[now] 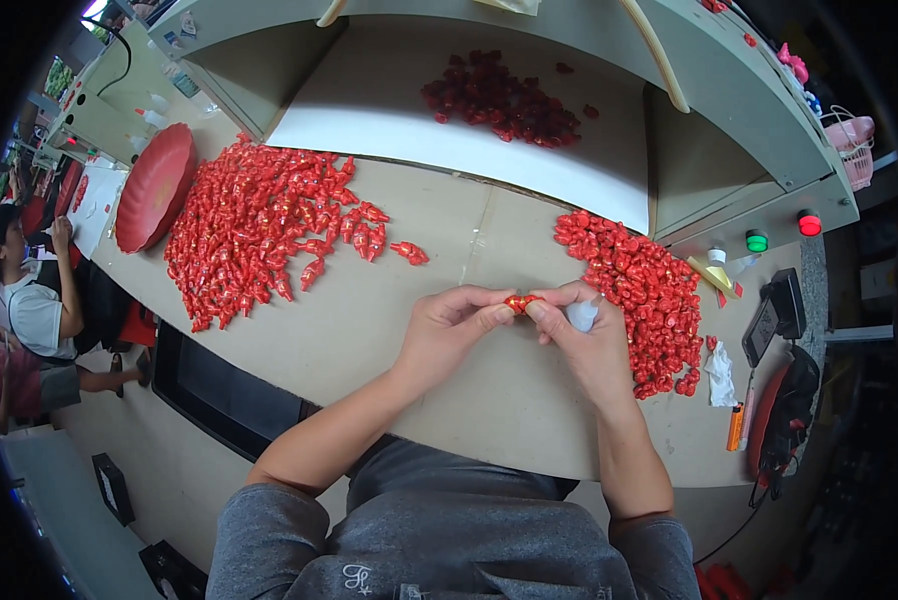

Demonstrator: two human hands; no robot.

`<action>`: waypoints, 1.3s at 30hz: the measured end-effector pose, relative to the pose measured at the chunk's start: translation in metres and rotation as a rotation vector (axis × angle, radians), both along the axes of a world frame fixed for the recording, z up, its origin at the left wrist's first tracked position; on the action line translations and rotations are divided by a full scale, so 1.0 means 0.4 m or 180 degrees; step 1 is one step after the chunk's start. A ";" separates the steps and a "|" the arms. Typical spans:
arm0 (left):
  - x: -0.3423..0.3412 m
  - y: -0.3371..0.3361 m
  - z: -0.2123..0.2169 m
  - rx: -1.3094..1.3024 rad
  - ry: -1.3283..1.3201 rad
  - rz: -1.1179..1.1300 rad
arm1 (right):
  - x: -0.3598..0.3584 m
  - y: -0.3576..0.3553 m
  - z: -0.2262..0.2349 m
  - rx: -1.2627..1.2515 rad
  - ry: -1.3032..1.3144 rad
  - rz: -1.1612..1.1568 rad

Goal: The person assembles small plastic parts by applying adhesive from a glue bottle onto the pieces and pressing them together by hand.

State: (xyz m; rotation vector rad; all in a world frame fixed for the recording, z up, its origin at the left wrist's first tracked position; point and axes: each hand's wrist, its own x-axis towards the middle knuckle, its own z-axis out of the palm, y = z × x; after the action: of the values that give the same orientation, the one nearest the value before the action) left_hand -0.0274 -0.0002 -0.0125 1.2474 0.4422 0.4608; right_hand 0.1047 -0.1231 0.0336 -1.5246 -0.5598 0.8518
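Over the middle of the table, both my hands meet at a small glossy red piece with gold marks (pixel 520 303). My left hand (pixel 447 328) pinches its left end between thumb and fingertips. My right hand (pixel 581 335) pinches the right end, and a small whitish translucent bottle (pixel 582 316) is tucked within its fingers. Left of my hands spreads a large pile of red figure-like pieces (pixel 254 225) with gold touches. Close by my right hand lies a heap of rounder red pieces (pixel 641 300). Fingers cover much of the held piece, so its full shape is hidden.
Ahead stands a grey hooded cabinet (pixel 739 140) with more red pieces (pixel 499 98) on its white sheet. A red oval tray (pixel 156 190) leans at far left. An orange lighter (pixel 736 427), crumpled tissue (pixel 721 375) and black scale (pixel 774 315) lie right. Another person (pixel 39 290) sits at left.
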 end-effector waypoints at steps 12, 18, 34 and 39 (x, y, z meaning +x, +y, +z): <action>-0.088 0.028 0.032 0.0083 -0.0134 0.0109 | -0.059 0.041 0.014 -0.0084 0.0037 0.0176; -0.257 0.156 0.055 0.3220 0.1319 0.0945 | -0.082 0.179 -0.015 0.0222 -0.2270 0.0784; -0.098 0.119 0.082 0.2651 0.0148 0.0481 | -0.064 0.106 0.010 0.0270 -0.1184 0.0576; -0.028 0.066 0.062 0.2156 0.0067 0.0289 | -0.014 0.023 0.013 0.0157 -0.0198 0.0365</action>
State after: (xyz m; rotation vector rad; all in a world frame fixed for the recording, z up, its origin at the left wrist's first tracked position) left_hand -0.0384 0.0260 0.0123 1.8901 0.3713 0.7088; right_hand 0.0993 -0.1138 0.0386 -1.4891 -0.7146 0.8739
